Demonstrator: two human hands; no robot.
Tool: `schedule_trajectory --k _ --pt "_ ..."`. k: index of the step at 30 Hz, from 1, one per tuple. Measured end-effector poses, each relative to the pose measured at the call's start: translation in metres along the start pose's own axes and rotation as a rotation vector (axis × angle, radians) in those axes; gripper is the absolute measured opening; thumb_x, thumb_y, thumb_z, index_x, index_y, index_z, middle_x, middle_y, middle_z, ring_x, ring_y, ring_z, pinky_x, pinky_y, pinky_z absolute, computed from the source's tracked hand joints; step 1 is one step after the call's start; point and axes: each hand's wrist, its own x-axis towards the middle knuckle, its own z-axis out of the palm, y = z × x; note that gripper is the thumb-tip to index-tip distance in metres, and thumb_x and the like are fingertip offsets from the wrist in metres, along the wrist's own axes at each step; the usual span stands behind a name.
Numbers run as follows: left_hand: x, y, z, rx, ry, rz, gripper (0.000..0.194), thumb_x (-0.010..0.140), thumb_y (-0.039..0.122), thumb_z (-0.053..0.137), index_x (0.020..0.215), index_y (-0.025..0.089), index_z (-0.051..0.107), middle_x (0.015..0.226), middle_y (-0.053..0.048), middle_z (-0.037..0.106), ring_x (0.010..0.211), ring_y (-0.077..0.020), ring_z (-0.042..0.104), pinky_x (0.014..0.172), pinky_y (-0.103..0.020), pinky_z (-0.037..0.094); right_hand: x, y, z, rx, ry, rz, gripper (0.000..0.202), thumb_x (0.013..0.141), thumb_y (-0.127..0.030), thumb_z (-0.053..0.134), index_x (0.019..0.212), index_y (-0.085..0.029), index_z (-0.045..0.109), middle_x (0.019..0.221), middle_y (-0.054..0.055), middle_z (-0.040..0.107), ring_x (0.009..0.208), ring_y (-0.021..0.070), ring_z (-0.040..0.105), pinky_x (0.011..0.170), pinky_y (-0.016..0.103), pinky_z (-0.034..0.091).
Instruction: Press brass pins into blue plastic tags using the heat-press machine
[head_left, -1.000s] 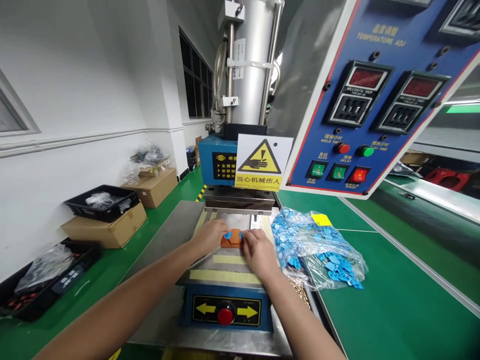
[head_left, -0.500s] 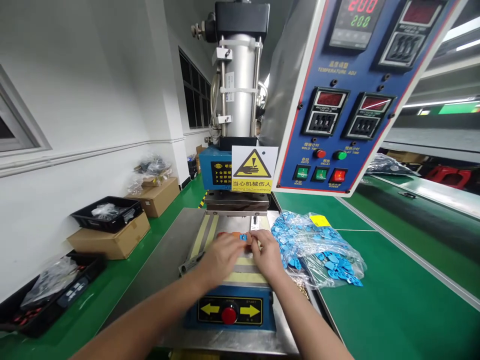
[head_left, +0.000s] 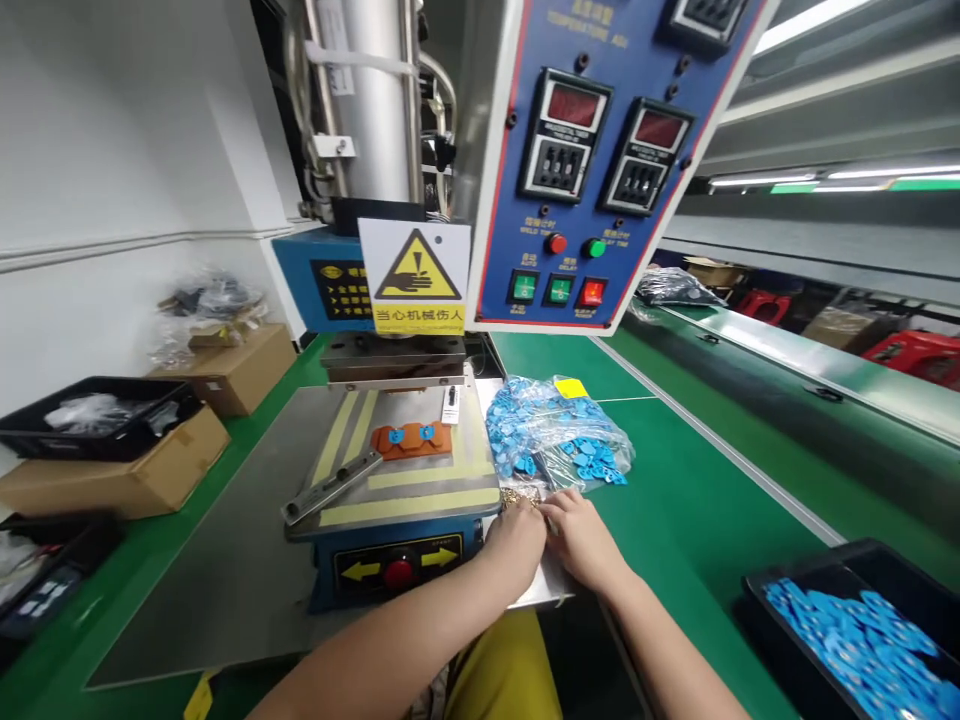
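My left hand and my right hand are close together at a pile of small gold-coloured pieces, right of the press. Fingers of both are bent and pressed together; what they hold, if anything, is too small to name. On the press plate lies an orange-brown holder with two blue pieces on it. A metal tool lies slanted beside the holder's left end. The press head is raised above the plate.
A clear bag of blue pieces lies behind my hands. At the lower right stands a black bin of blue pieces. The control box hangs above the bag. Cartons and black trays stand at the left.
Both hands have left the holder on the plate and moved right and down to the gold-coloured pieces. The view has turned right and down, showing the bin.
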Motion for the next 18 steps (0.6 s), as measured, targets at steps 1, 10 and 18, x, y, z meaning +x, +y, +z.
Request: schedule_trajectory --k 1,10,18 --pt "0.005 0.002 0.001 0.005 -0.02 -0.053 0.041 0.086 -0.002 0.03 0.11 0.003 0.062 0.112 -0.021 0.059 0.105 -0.028 0.058 0.089 -0.038 0.048 0.001 -0.003 0.002 -0.051 -0.006 0.001 0.017 0.087 -0.018 0.054 0.092 -0.02 0.07 0.1 0.009 0.067 0.101 0.0255 0.053 0.079 0.036 0.038" --pt "0.015 -0.012 0.001 -0.072 -0.018 -0.127 0.04 0.088 0.0 0.028 0.105 0.011 0.063 0.115 -0.014 0.059 0.097 -0.0203 0.058 0.081 -0.029 0.046 0.021 0.0 0.02 -0.073 -0.021 0.028 0.017 0.089 -0.02 0.055 0.077 -0.018 0.067 0.087 0.006 0.065 0.088 0.0196 0.056 0.072 0.032 0.029" --pt "0.015 -0.022 0.013 -0.126 0.047 -0.076 0.029 0.091 0.011 0.034 0.104 0.015 0.059 0.11 -0.012 0.058 0.092 -0.0211 0.06 0.078 -0.032 0.047 0.015 0.007 0.023 0.052 0.059 0.009 0.015 0.085 -0.016 0.054 0.072 -0.018 0.061 0.078 0.003 0.062 0.078 0.0174 0.055 0.071 0.03 0.03"
